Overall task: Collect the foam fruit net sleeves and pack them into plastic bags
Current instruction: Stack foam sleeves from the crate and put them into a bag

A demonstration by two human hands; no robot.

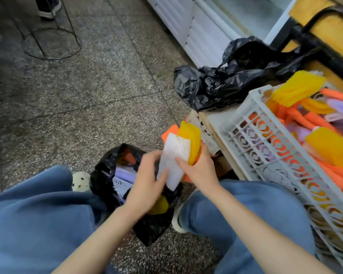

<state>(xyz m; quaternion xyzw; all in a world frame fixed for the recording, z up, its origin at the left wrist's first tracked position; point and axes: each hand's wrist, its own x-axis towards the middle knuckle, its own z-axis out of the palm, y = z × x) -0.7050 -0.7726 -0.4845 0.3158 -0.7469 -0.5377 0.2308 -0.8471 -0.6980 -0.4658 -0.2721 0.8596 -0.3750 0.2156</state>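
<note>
Head view (wide-angle) looks steeply down, close over hands (pixel 198 171).

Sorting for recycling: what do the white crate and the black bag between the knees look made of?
White crate: likely rigid moulded plastic, matt; its walls are an openwork lattice. Black bag: thin plastic film, slightly glossy; it crinkles and sags.

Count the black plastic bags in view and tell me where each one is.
2. The open bag sits on the floor at bottom centre, sleeves inside; the crumpled bag lies beyond the white crate. Others may be hidden.
</note>
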